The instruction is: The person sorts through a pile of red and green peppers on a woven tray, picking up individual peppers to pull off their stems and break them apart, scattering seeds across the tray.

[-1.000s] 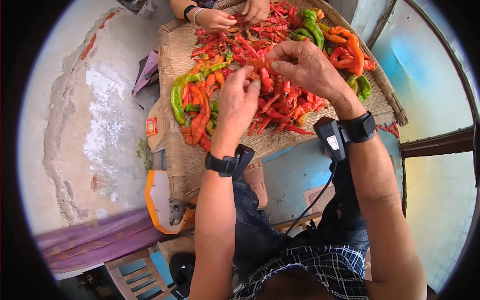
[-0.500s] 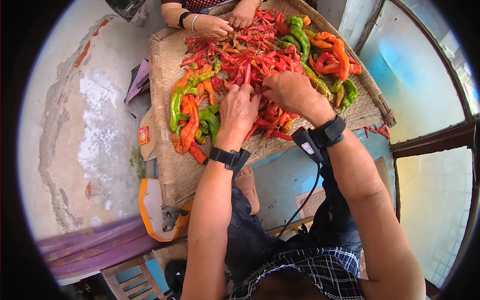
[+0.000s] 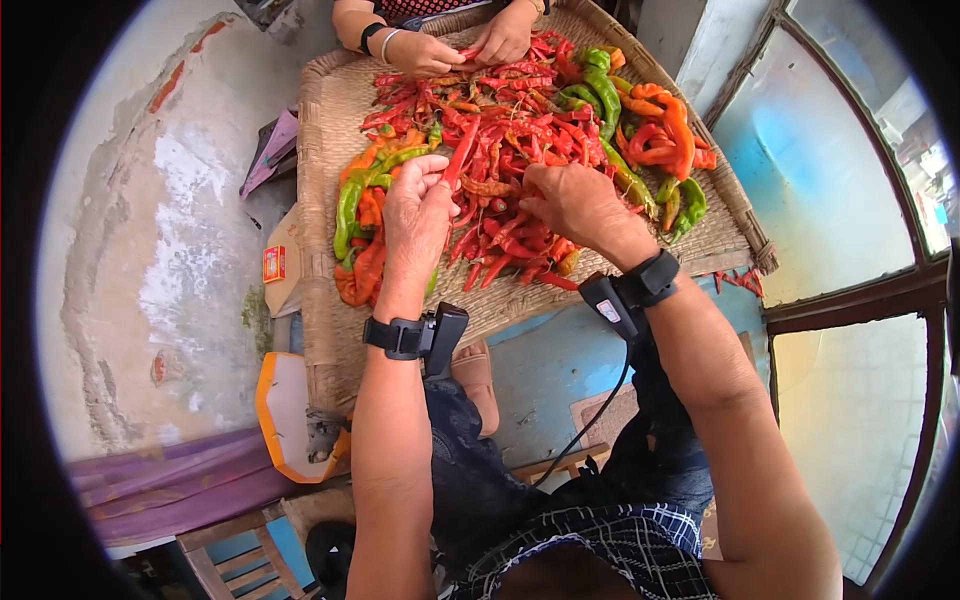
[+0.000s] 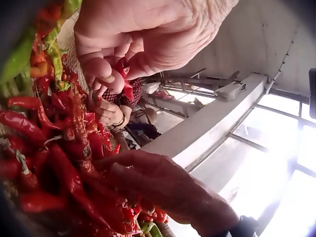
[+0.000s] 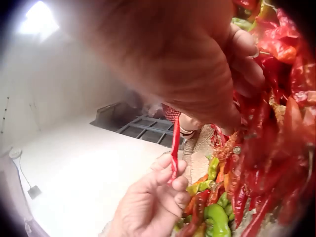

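Observation:
My left hand [image 3: 418,220] pinches one red pepper [image 3: 462,148] and holds it up above the left part of the red pile [image 3: 505,235]; the right wrist view also shows this pepper [image 5: 175,143] upright between thumb and fingers [image 5: 170,173]. Over the middle of the pile, my right hand [image 3: 585,205] reaches down with bent fingers among the peppers. In the left wrist view that hand [image 4: 168,185] has its fingertips against red peppers [image 4: 69,177]; no pepper is plainly gripped in it, and its tips are partly hidden.
All the peppers lie on a woven tray [image 3: 330,230]. Green and orange ones lie at the left [image 3: 350,210] and the right [image 3: 675,130]. Across the tray another person's hands [image 3: 425,52] handle red peppers. A wall stands left, a window [image 3: 850,400] right.
My left hand has moved left, away from the right hand, and now raises a red pepper. The right hand has stayed down at the pile, after both hands were together earlier.

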Action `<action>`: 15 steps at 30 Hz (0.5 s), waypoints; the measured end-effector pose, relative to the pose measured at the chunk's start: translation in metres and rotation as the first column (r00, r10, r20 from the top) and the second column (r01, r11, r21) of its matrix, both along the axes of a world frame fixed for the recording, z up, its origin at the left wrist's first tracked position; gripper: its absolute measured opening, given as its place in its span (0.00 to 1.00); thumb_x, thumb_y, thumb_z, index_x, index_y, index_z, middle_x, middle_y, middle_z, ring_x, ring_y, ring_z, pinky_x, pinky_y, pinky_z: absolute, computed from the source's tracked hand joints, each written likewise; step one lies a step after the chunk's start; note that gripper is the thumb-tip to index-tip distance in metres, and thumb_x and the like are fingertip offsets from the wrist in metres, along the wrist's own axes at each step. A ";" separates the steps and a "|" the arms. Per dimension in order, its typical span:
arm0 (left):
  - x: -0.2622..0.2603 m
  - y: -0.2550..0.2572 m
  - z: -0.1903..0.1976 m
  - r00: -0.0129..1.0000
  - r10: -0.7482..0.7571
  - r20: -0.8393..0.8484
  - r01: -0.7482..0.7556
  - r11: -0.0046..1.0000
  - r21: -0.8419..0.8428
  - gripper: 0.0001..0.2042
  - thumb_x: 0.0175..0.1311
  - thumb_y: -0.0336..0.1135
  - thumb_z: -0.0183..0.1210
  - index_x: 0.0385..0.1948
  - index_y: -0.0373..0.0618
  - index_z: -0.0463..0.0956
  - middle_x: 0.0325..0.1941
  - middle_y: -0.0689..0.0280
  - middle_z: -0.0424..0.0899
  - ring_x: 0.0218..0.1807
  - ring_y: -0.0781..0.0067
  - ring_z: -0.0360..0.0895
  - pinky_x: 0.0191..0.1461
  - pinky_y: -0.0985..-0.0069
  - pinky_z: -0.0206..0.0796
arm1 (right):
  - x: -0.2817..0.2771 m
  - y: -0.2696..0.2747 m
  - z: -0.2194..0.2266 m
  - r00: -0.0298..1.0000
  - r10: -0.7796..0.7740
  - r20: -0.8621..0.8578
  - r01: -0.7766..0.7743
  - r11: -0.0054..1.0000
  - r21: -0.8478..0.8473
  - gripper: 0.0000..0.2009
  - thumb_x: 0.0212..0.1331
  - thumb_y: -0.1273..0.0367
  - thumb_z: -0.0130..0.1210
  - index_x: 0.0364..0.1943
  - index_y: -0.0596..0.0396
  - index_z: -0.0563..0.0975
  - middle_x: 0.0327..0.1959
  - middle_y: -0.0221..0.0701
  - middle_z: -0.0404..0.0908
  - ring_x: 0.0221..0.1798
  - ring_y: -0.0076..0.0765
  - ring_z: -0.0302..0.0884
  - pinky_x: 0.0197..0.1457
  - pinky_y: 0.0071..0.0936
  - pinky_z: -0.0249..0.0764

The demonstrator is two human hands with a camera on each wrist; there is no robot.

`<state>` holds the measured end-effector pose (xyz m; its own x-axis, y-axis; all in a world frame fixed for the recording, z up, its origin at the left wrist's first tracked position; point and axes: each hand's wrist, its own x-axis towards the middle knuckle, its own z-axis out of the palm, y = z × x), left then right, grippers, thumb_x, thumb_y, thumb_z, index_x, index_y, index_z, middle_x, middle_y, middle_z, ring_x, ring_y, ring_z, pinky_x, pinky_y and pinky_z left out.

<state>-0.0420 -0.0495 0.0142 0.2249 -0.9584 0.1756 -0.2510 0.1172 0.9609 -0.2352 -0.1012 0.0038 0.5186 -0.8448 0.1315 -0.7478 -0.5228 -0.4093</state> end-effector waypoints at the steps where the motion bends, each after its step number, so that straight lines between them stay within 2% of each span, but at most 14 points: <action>1: 0.001 -0.001 -0.002 0.999 -0.009 0.031 0.009 1.000 -0.004 0.12 0.62 0.31 0.51 0.47 0.41 0.71 0.33 0.69 0.78 0.26 0.87 0.70 0.28 0.86 0.62 | 0.002 -0.001 0.000 0.999 -0.018 -0.035 0.017 0.999 -0.027 0.09 0.52 0.64 0.57 0.34 0.51 0.77 0.29 0.39 0.81 0.35 0.51 0.79 0.38 0.43 0.74; 2: 0.001 -0.001 -0.004 1.000 -0.006 0.026 0.007 1.000 -0.007 0.12 0.62 0.31 0.51 0.47 0.41 0.71 0.33 0.69 0.78 0.26 0.87 0.70 0.28 0.86 0.62 | 0.003 -0.002 -0.001 0.997 -0.034 -0.069 0.030 0.998 -0.056 0.09 0.50 0.64 0.58 0.34 0.52 0.77 0.29 0.39 0.80 0.35 0.50 0.78 0.36 0.42 0.73; 3: -0.002 0.000 -0.003 1.000 -0.011 0.029 0.011 1.000 0.005 0.13 0.62 0.31 0.51 0.47 0.41 0.70 0.33 0.69 0.77 0.26 0.86 0.70 0.28 0.86 0.62 | 0.006 -0.003 -0.001 1.000 -0.028 -0.001 0.027 0.995 -0.091 0.07 0.49 0.67 0.57 0.30 0.53 0.77 0.27 0.38 0.80 0.32 0.48 0.79 0.35 0.40 0.73; 4: -0.003 0.000 -0.002 0.999 -0.016 0.033 0.015 1.000 0.019 0.13 0.62 0.31 0.51 0.48 0.41 0.70 0.33 0.69 0.77 0.26 0.86 0.70 0.28 0.85 0.62 | 0.004 -0.004 0.000 1.000 -0.024 -0.005 0.023 0.995 -0.093 0.07 0.49 0.67 0.57 0.30 0.53 0.77 0.27 0.38 0.80 0.32 0.48 0.79 0.35 0.40 0.73; 6: -0.001 0.000 -0.003 0.998 -0.009 0.054 0.009 1.000 -0.008 0.12 0.61 0.31 0.52 0.46 0.38 0.71 0.31 0.65 0.79 0.26 0.82 0.73 0.30 0.82 0.65 | -0.003 -0.004 0.007 0.988 0.027 0.153 -0.037 0.997 0.063 0.05 0.47 0.71 0.54 0.28 0.56 0.77 0.22 0.36 0.78 0.27 0.41 0.78 0.33 0.35 0.73; 7: 0.000 0.001 -0.004 0.997 -0.004 0.078 0.007 0.999 -0.031 0.12 0.60 0.30 0.52 0.44 0.36 0.72 0.30 0.62 0.81 0.26 0.78 0.75 0.31 0.78 0.69 | -0.007 -0.005 0.010 0.989 0.031 0.145 -0.041 0.997 0.064 0.05 0.47 0.71 0.54 0.28 0.56 0.77 0.22 0.36 0.78 0.27 0.41 0.78 0.33 0.35 0.73; 8: 0.001 0.001 -0.006 0.998 0.000 0.068 0.002 1.000 -0.028 0.12 0.60 0.30 0.52 0.44 0.36 0.72 0.30 0.62 0.81 0.26 0.78 0.75 0.31 0.78 0.69 | -0.012 -0.007 0.013 0.962 0.085 0.258 -0.100 0.994 0.046 0.05 0.47 0.71 0.54 0.28 0.57 0.78 0.23 0.39 0.79 0.28 0.43 0.79 0.33 0.36 0.74; 9: 0.003 0.000 -0.006 0.984 0.023 0.176 -0.018 0.999 -0.029 0.11 0.59 0.31 0.53 0.42 0.37 0.73 0.28 0.60 0.81 0.26 0.73 0.77 0.32 0.74 0.69 | -0.015 -0.007 0.019 0.919 0.138 0.368 -0.157 0.987 0.022 0.06 0.46 0.71 0.53 0.27 0.57 0.78 0.24 0.41 0.79 0.30 0.44 0.79 0.33 0.38 0.74; 10: 0.004 0.000 -0.006 0.958 0.045 0.284 -0.037 0.999 -0.034 0.11 0.58 0.31 0.54 0.41 0.38 0.73 0.26 0.59 0.81 0.25 0.68 0.78 0.32 0.70 0.70 | -0.018 -0.007 0.025 0.921 0.142 0.363 -0.161 0.987 0.023 0.06 0.46 0.71 0.53 0.27 0.57 0.78 0.24 0.41 0.79 0.30 0.44 0.79 0.33 0.38 0.74; 11: 0.003 0.001 -0.006 0.958 0.048 0.281 -0.040 0.999 -0.034 0.11 0.58 0.31 0.54 0.41 0.38 0.73 0.26 0.59 0.81 0.25 0.68 0.78 0.32 0.70 0.70 | -0.021 -0.007 0.032 0.922 0.049 0.384 -0.121 0.979 0.164 0.06 0.47 0.72 0.52 0.28 0.59 0.77 0.22 0.36 0.77 0.28 0.35 0.76 0.32 0.31 0.72; 12: 0.001 0.003 -0.004 0.900 0.070 0.430 -0.073 0.997 -0.009 0.10 0.59 0.31 0.53 0.41 0.39 0.73 0.27 0.59 0.82 0.26 0.68 0.78 0.32 0.72 0.69 | -0.022 -0.008 0.037 0.919 -0.046 0.392 -0.082 0.949 0.304 0.06 0.48 0.73 0.52 0.29 0.60 0.76 0.20 0.31 0.75 0.26 0.25 0.74 0.31 0.25 0.70; 13: -0.001 0.004 -0.003 0.819 0.083 0.568 -0.109 0.994 0.012 0.10 0.59 0.30 0.53 0.41 0.39 0.74 0.27 0.59 0.82 0.27 0.69 0.78 0.33 0.74 0.67 | -0.023 -0.012 0.034 0.902 0.021 0.430 -0.108 0.978 0.178 0.05 0.49 0.73 0.53 0.30 0.60 0.76 0.20 0.30 0.74 0.25 0.21 0.71 0.30 0.22 0.69; 14: -0.002 0.005 -0.004 0.820 0.083 0.567 -0.110 0.994 0.014 0.10 0.59 0.30 0.53 0.41 0.39 0.74 0.27 0.59 0.82 0.27 0.69 0.78 0.33 0.74 0.67 | -0.021 -0.014 0.032 0.903 0.021 0.429 -0.108 0.978 0.180 0.05 0.49 0.73 0.53 0.30 0.60 0.76 0.20 0.30 0.74 0.25 0.21 0.71 0.30 0.22 0.69; 15: -0.003 0.005 -0.004 0.788 0.059 0.612 -0.095 0.995 0.027 0.09 0.58 0.30 0.53 0.40 0.39 0.74 0.28 0.57 0.82 0.30 0.65 0.79 0.35 0.71 0.68 | -0.019 -0.016 0.031 0.891 0.030 0.453 -0.077 0.993 0.086 0.05 0.49 0.73 0.53 0.30 0.60 0.76 0.20 0.30 0.74 0.25 0.21 0.71 0.30 0.22 0.69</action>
